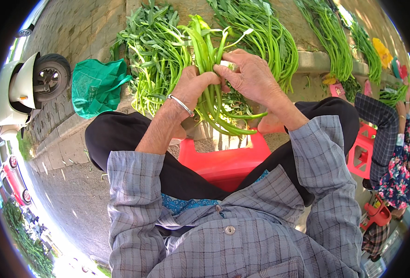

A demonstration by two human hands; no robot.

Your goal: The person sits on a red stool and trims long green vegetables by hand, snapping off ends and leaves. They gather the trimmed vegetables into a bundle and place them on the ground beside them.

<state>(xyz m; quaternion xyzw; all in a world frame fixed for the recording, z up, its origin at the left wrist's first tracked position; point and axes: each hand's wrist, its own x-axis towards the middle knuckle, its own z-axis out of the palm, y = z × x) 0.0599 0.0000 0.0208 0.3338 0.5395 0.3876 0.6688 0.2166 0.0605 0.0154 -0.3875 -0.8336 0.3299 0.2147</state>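
My left hand, with a metal bangle at its wrist, is closed around a small bunch of green leafy stems that look like water spinach. Leafy tops stick up above the fist, and the bare stem ends hang below it, curving to the right. From the right side, my right hand meets the bunch with thumb and fingers bent against a stem; its farther fingers are partly hidden. Behind my left hand lies a loose heap of the same greens. Another long pile of greens lies behind my right hand.
A red plastic stool is between my legs. A green bag sits left, near a scooter wheel. More greens lie along the kerb. At right, another person in a floral top sits with greens.
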